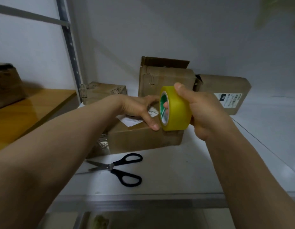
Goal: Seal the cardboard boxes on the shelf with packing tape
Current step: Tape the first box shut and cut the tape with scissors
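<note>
A flat cardboard box (pixel 143 138) with a white label lies on the white shelf (pixel 184 171) in front of me. My left hand (pixel 140 108) rests on its top with the fingers spread, the thumb pressing at the front edge. My right hand (pixel 203 111) grips a yellow roll of packing tape (pixel 175 111), thumb over the top and fingers through the core, just above the box's right end. Three more cardboard boxes stand behind: a small one (pixel 102 92) at left, a taller one (pixel 166 78) with a raised flap, and one (pixel 226 91) with a label at right.
Black-handled scissors (pixel 120 167) lie open on the shelf in front of the box. A metal shelf upright (pixel 70 47) rises at left. Beyond it is a yellow wooden surface (pixel 27 113) with a dark box (pixel 6 83) on it.
</note>
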### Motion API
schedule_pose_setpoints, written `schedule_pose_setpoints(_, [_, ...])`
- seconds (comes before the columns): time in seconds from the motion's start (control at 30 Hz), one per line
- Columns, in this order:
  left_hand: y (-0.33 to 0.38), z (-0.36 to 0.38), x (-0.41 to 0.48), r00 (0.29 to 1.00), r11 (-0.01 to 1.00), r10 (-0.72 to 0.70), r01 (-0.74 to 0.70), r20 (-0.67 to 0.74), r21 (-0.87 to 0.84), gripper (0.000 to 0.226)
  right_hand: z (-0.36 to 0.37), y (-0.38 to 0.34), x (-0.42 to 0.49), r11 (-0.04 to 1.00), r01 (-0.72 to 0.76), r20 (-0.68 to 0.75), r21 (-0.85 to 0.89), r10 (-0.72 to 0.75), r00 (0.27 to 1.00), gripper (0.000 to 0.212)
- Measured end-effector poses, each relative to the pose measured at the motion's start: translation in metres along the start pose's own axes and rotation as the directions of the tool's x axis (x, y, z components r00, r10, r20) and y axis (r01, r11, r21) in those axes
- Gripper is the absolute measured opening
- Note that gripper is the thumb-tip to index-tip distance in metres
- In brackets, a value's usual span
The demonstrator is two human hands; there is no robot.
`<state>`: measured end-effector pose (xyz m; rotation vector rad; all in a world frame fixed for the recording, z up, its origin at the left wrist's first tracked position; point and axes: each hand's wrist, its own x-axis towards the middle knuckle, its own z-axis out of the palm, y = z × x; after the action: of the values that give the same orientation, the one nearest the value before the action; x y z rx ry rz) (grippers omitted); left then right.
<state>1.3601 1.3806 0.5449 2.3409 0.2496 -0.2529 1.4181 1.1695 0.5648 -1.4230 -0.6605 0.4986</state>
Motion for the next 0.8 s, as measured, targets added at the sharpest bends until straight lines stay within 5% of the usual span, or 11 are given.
schedule_pose_setpoints(0.2, [0.002, 0.002, -0.003, 0.998, 0.986, -0.048, 0.054, -0.043, 0.156, 0.139, -0.020, 0.003, -0.039, 0.988, -0.044, -0.013, -0.150, 0.042, 0.999, 0.035])
schedule_pose_setpoints(0.37, [0.014, 0.008, -0.014, 0.999, 0.982, -0.005, 0.013, -0.044, 0.191, 0.093, -0.029, 0.041, -0.063, 0.973, -0.168, -0.061, -0.158, 0.160, 0.985, 0.052])
schedule_pose_setpoints(0.57, [0.012, 0.012, -0.012, 0.997, 0.968, -0.001, 0.022, -0.080, 0.252, 0.109, -0.034, 0.062, -0.062, 0.963, -0.242, -0.109, -0.117, 0.230, 0.967, 0.038])
schedule_pose_setpoints(0.7, [0.011, 0.042, -0.012, 0.990, 0.728, 0.033, 0.071, -0.138, 0.682, 0.104, -0.036, 0.064, -0.056, 0.959, -0.267, -0.100, -0.098, 0.257, 0.961, 0.044])
schedule_pose_setpoints(0.8, [0.023, 0.050, -0.014, 0.989, 0.687, 0.013, 0.099, -0.148, 0.720, 0.104, -0.032, 0.064, -0.055, 0.964, -0.251, -0.042, -0.094, 0.248, 0.968, 0.045])
